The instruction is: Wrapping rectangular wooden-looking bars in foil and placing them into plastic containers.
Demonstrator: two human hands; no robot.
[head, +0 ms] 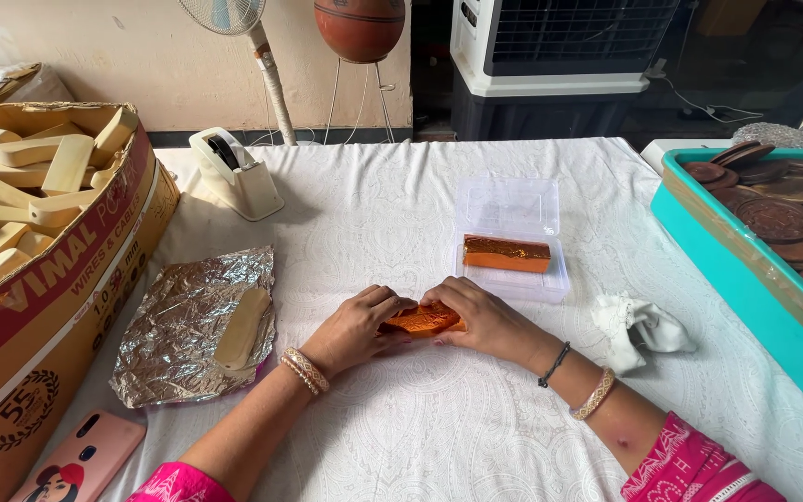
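From above, the left hand (357, 327) and right hand (483, 321) both close their grip on an orange foil-wrapped block (423, 320) on the counter (439, 428), pressing foil ends. Next, I judge, tidy folds; the clear plastic box (511, 238) lies just beyond.

Bare white tablecloth (439, 418) lies open in front of both hands, between the forearms and toward the near edge. The left hand (357, 327) has the foil sheet (188, 321) with a wooden piece (242, 325) just beside it, and the cardboard box (58, 270) walls off the far left. The right hand (487, 321) has the clear plastic case (511, 237) just behind it and a crumpled cloth (638, 327) near its wrist; the teal tray (745, 279) blocks the right edge. Cloth past the tape dispenser (234, 175) lies open.
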